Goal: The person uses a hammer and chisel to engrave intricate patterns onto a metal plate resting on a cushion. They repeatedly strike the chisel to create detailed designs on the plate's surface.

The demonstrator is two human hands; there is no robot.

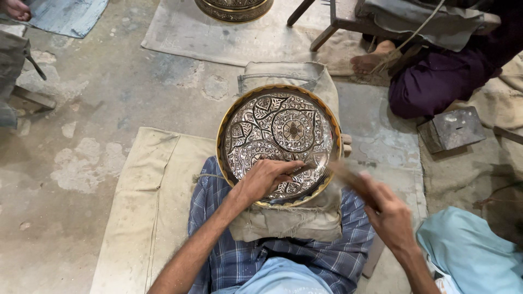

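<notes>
Engraving underway: left hand [267,177] pinches a chisel [298,170] against the engraved brass tray [278,144] propped on a cloth pad [286,220] over the lap; right hand [389,215] grips a blurred hammer [348,175]. Next blow needs the chisel tip held firm

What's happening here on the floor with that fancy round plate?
A person sits on the floor with a large engraved metal plate propped on a cloth cushion over the lap. The left hand presses a slim tool onto the plate's lower part, while the right hand grips a blurred wooden handle beside the rim. Another person sits nearby.
</notes>
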